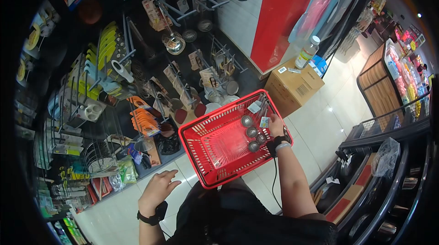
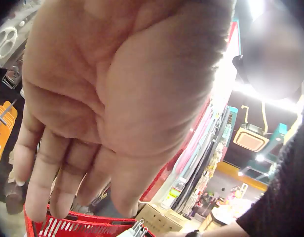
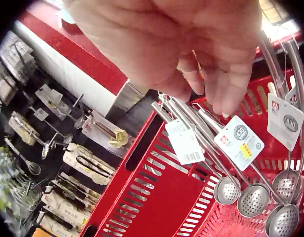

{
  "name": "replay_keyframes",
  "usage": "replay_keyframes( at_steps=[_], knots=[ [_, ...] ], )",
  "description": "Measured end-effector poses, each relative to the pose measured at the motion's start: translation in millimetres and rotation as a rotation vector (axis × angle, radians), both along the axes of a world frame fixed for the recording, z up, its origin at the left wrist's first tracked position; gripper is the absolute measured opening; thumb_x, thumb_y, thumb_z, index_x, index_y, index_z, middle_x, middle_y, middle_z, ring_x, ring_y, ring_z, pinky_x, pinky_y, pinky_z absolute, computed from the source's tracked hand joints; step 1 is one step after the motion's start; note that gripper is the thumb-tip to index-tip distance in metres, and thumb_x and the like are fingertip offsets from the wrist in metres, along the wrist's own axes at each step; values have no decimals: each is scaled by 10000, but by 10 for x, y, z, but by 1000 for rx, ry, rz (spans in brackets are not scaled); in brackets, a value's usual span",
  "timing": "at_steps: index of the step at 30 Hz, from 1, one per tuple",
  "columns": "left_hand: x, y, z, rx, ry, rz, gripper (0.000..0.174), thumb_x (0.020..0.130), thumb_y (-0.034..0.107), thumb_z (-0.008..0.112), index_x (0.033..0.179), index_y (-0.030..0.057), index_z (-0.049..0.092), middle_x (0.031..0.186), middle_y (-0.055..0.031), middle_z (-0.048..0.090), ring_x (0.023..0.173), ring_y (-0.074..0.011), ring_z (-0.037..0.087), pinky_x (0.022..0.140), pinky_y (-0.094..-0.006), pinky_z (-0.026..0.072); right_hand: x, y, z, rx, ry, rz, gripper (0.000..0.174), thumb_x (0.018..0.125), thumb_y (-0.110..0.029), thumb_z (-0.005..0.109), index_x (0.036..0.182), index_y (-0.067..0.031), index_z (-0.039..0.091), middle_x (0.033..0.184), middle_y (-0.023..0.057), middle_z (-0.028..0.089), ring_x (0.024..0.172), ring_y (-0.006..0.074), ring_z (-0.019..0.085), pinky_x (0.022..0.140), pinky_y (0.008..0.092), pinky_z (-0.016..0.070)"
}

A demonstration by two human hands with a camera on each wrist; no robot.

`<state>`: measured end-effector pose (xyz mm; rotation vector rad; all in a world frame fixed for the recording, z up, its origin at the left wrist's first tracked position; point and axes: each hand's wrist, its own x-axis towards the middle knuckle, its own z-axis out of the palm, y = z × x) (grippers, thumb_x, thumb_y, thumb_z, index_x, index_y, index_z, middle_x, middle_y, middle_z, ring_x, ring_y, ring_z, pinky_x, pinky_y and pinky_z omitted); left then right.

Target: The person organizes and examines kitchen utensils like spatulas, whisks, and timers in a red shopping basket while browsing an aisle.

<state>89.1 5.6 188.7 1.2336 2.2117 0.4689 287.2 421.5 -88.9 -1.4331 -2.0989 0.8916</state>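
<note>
Several steel perforated ladles (image 3: 253, 200) with paper tags lie inside a red shopping basket (image 1: 219, 172), their round, hole-punched bowls down and their handles leaning against its right end. My right hand (image 1: 276, 127) is over that end of the basket. In the right wrist view its loosely bent fingers (image 3: 230, 91) hang right at the handle ends, and no handle shows between them. To the left of the basket, my left hand (image 1: 157, 190) is in the air with fingers and thumb apart, holding nothing. Its bare palm (image 2: 117, 89) fills much of the left wrist view.
Hooks with hanging utensils, such as a ladle (image 1: 174, 43) and orange-handled tools (image 1: 145, 122), line the display at the left. A cardboard box (image 1: 292, 85) bearing a plastic bottle (image 1: 307, 53) stands beyond the basket. Dark shelving (image 1: 356, 181) is at the right.
</note>
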Motion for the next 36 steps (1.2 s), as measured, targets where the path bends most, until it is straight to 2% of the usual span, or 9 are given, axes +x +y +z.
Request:
replay_keyframes(
  at_steps=[3, 4, 7, 15, 19, 23, 24, 25, 36],
  knots=[
    [16, -40, -40, -17, 23, 28, 338, 805, 196, 654, 1073, 1, 587, 909, -179, 636, 793, -324, 623, 709, -371, 487, -169, 86, -209, -255, -205, -148, 321, 790, -115, 532, 1070, 31, 592, 944, 238, 627, 919, 360, 603, 858, 405, 457],
    [25, -59, -58, -32, 16, 41, 335, 807, 197, 652, 1074, 6, 588, 915, -178, 636, 797, -323, 623, 712, -372, 486, -118, 325, -1018, -347, -117, -149, 390, 809, -133, 504, 1164, 29, 519, 909, 229, 635, 801, 338, 643, 714, 409, 521],
    [75, -110, -92, -63, -6, 46, 350, 820, 225, 628, 1085, 0, 578, 937, -185, 632, 802, -344, 614, 730, -393, 489, -268, 182, -694, -769, 186, -342, 450, 824, -140, 507, 1242, 7, 426, 877, 198, 633, 634, 285, 651, 490, 375, 522],
    [207, -196, -128, -175, -63, 134, 352, 832, 245, 620, 1098, 19, 575, 929, -173, 637, 794, -330, 624, 733, -382, 495, -398, 217, -813, -998, 226, -374, 422, 872, -112, 559, 1258, -109, 387, 993, 98, 556, 693, 225, 608, 505, 356, 537],
    [227, -168, -159, -159, -57, 130, 346, 833, 249, 619, 1097, 29, 572, 916, -171, 637, 791, -329, 625, 729, -384, 495, -238, 447, -2060, -529, 47, -275, 364, 831, -264, 606, 1120, -50, 551, 958, 198, 648, 849, 352, 642, 721, 445, 510],
    [196, -134, -212, -171, -88, 101, 355, 832, 232, 628, 1120, 33, 570, 976, -173, 635, 817, -331, 625, 714, -368, 506, -182, 269, -1317, -500, -93, -245, 410, 823, -302, 610, 1105, -7, 563, 1013, 231, 623, 991, 387, 582, 828, 442, 460],
    [177, -120, -241, -166, -90, 95, 355, 832, 232, 628, 1120, 33, 570, 976, -173, 635, 817, -331, 625, 714, -368, 506, -90, 353, -1888, -349, -81, -201, 425, 863, -242, 581, 1187, 10, 470, 771, 175, 638, 562, 239, 629, 548, 355, 510],
    [162, -106, -272, -146, -57, 59, 356, 834, 232, 626, 1123, 33, 567, 976, -177, 633, 822, -335, 622, 721, -374, 501, -64, 330, -1752, -342, -84, -206, 425, 863, -242, 581, 1187, 10, 470, 771, 175, 638, 562, 239, 629, 548, 355, 510],
    [137, 76, -388, -57, -15, -68, 353, 852, 285, 583, 1114, 50, 554, 929, -168, 633, 840, -343, 610, 769, -399, 467, 75, -340, -138, -83, -79, 68, 268, 813, -83, 596, 1026, 0, 458, 930, 251, 597, 900, 425, 570, 764, 487, 451]
  ],
)
